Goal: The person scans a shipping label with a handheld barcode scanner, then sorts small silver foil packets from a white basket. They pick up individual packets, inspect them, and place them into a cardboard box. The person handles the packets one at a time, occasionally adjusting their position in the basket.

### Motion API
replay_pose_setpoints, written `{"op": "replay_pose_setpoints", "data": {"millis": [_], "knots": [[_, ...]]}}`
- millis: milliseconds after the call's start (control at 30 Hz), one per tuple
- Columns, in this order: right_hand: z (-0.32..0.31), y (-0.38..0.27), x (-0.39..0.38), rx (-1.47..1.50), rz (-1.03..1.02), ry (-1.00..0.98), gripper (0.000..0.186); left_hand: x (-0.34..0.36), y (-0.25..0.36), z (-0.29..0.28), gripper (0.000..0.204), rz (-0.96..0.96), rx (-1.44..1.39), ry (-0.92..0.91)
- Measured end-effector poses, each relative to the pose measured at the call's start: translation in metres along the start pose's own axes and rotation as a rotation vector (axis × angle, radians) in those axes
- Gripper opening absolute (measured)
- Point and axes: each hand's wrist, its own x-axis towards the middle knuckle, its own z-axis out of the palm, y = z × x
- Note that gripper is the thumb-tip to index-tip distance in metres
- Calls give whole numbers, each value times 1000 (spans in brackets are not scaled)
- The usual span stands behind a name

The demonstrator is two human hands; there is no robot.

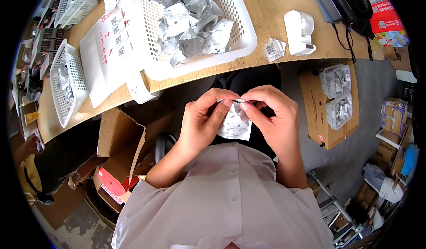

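Observation:
A small silvery foil pouch (235, 125) hangs between my hands, in front of my body and below the table edge. My left hand (208, 116) pinches its upper edge between thumb and forefinger. From the other side, my right hand (271, 109) pinches the same top edge, its fingertips almost meeting the left ones. The pouch's lower part hangs free, crinkled and with faint print. Beyond my hands, a large white plastic basket (199, 65) on the table holds a heap of similar silvery pouches (191, 22).
Sheets of square-code labels (106, 49) lie left of the basket, beside a smaller white basket (71, 82). Rightward are a white tape dispenser (300, 33) and a dark device with cords (344, 5). An opened carton (120, 136) stands lower left; another carton (315, 111) bears clear trays (339, 111).

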Motion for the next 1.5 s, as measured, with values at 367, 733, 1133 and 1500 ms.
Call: {"op": "replay_pose_setpoints", "data": {"millis": [367,733,1133,1500], "knots": [[-13,13,-3,746,660,-1,10,-7,-1,9,15,495,428,84],[-8,9,-17,762,716,107,10,-17,-12,4,39,682,606,32],[-34,15,-31,582,555,544,10,-22,-23,-4,34,1224,380,-1],[-46,53,51,-775,-592,556,12,-40,-24,0,4,187,-33,191]]}}
